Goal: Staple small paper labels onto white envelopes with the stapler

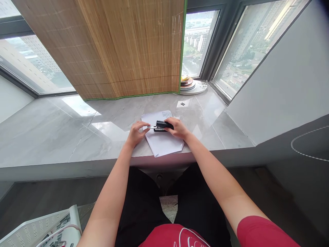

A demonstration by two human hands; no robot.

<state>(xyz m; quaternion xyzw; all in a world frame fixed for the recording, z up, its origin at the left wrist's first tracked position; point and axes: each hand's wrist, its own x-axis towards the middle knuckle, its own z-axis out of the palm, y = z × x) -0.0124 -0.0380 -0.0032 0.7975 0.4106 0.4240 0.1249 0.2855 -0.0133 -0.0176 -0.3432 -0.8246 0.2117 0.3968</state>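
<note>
Below the windows (197, 44), grey tiled ledge (51, 137): runs wide from wall to wall, carries paper, plates and stapler, shows pale glare patches left of the hands.
Slatted blind (133, 48): hangs in front of the middle glass, hides the view there and covers the left side of the plates.
White basket (43, 228): sits low at the left, beside the left forearm, well apart from the ledge work.
White paper (164, 144): lies flat near the front edge, under the stapler, partly covered by both hands.
Stacked plates (190, 85): rest in the far right corner, by the window frame, well clear of the fingers.
Right hand (177, 127): wraps the stapler's right end, thumb at the near side, fingers closed over the top, and blocks sight of that end.
Left hand (137, 132): pinches the metal rail between thumb and fingertips.
Black stapler (161, 124): lies sideways between the hands, above the paper.
Metal rail (152, 127): juts left from the stapler.
Dark strips (182, 104): lie beyond the right hand, near the plates.
</note>
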